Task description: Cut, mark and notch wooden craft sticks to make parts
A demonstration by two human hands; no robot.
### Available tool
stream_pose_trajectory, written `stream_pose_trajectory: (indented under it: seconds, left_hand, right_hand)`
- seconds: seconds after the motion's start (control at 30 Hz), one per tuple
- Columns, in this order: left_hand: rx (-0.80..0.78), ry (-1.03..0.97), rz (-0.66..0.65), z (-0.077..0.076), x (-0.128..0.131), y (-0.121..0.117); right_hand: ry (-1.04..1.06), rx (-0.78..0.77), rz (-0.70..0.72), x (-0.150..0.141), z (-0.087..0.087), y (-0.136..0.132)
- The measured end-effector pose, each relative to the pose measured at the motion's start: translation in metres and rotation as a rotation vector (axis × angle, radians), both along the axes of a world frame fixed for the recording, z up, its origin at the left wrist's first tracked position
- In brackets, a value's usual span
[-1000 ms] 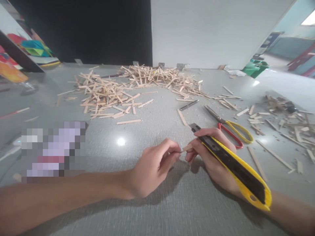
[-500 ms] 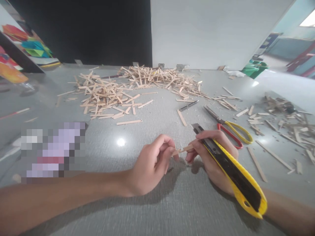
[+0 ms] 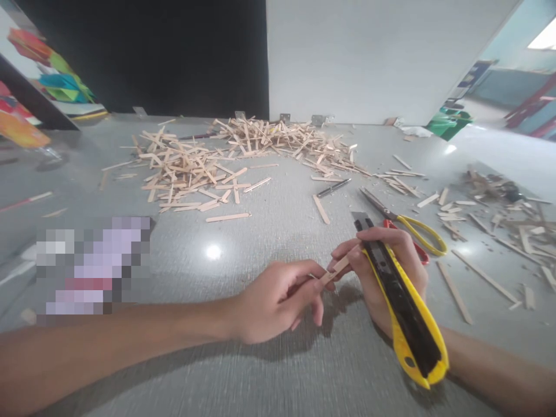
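My left hand (image 3: 278, 304) pinches the near end of a narrow wooden craft stick (image 3: 341, 266) between thumb and fingers. The stick slants up to the right, where the fingertips of my right hand (image 3: 402, 255) grip its other end. Lying across that same right hand is a yellow and black utility knife (image 3: 410, 310), its blade end pointing away from me and its butt towards me. A little blade shows at the tip, clear of the stick. Part of the stick is hidden by my fingers.
Scissors (image 3: 402, 223) with red and yellow handles lie just beyond my right hand. A pen (image 3: 333, 187) and a heap of craft sticks (image 3: 186, 165) lie farther back. Cut scraps (image 3: 527, 237) cover the right side. A blurred-out purple object (image 3: 102, 255) is at left.
Both hands have shifted slightly; my left hand has moved right. The stick is now tilted more steeply, and the knife has swung more upright, its butt moving left.
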State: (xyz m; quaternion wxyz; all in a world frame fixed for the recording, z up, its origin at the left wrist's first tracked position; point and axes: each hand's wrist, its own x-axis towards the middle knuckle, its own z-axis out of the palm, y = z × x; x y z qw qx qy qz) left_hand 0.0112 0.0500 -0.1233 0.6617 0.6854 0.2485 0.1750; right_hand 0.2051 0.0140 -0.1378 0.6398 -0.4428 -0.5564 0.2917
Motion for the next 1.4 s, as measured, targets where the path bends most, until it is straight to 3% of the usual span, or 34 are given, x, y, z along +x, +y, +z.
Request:
stream_pose_trajectory:
  seconds: [0.2, 0.43, 0.57, 0.77, 0.87, 1.0, 1.4]
  left_hand:
    - [0.028, -0.098, 0.17, 0.0, -0.002, -0.005]
    - [0.232, -0.089, 0.263, 0.0, -0.002, -0.008]
    - [0.331, -0.086, 0.28, 0.002, -0.002, -0.008]
    - [0.706, -0.152, 0.37, -0.002, -0.001, -0.005]
    - [0.794, -0.146, 0.364, -0.004, 0.001, -0.005]
    - [0.746, -0.098, 0.375, -0.001, 0.002, -0.005]
    - [0.341, 0.02, 0.265, -0.001, 0.001, -0.004]
  right_hand:
    - [0.004, 0.03, 0.109, 0.002, -0.002, -0.006]
    - [-0.012, 0.004, 0.229, 0.004, -0.003, -0.01]
    - [-0.029, -0.005, 0.216, 0.003, -0.002, -0.009]
    - [-0.018, 0.026, 0.14, 0.004, -0.004, -0.007]
    - [-0.028, 0.019, 0.096, 0.005, -0.003, -0.007]
    - [-0.063, -0.017, 0.042, 0.004, -0.002, -0.009]
    - [0.033, -0.028, 0.071, 0.002, 0.0, -0.005]
